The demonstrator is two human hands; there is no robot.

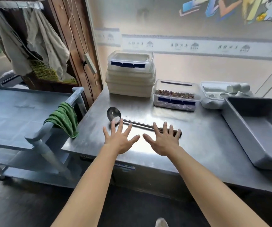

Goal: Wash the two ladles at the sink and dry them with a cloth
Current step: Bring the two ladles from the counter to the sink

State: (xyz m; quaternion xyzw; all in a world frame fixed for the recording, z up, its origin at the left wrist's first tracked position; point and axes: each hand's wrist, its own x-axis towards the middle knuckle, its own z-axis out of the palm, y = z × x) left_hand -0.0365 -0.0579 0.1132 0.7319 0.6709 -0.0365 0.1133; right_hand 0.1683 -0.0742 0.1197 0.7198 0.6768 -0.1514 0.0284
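Steel table [197, 145] was mostly bare near its front edge; left hand [119, 140] and right hand [163, 141] were spread wide open, holding nothing, above the ladle [138, 123].

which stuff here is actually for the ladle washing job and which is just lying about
For the job:
- steel ladle with dark handle, lying on the steel counter
- green cloth draped over the cart rail
- left hand and right hand, open, holding nothing

Just lying about:
- stack of white lidded tubs
- clear tub of dried bits
- grey metal tray
- pale cloths hanging on the line
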